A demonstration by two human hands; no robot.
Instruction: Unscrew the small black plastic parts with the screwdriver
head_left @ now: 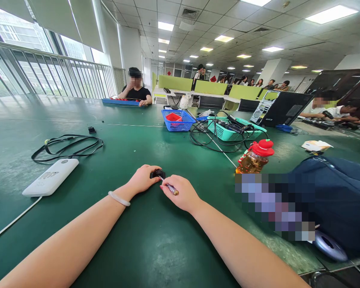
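Observation:
In the middle of the green table, my left hand grips a small black block-like part between thumb and fingers. What exactly the part is, I cannot make out. My right hand is closed around a screwdriver with a translucent handle. Its thin shaft points up and left, and the tip meets the black part or lies right at it. A pale bangle circles my left wrist.
Left lie a white power bank, a looped black cable and a small black piece. Beyond my hands stand a blue basket and a green basket with cables. Right are a red-lidded bottle and a dark bag. A person sits opposite.

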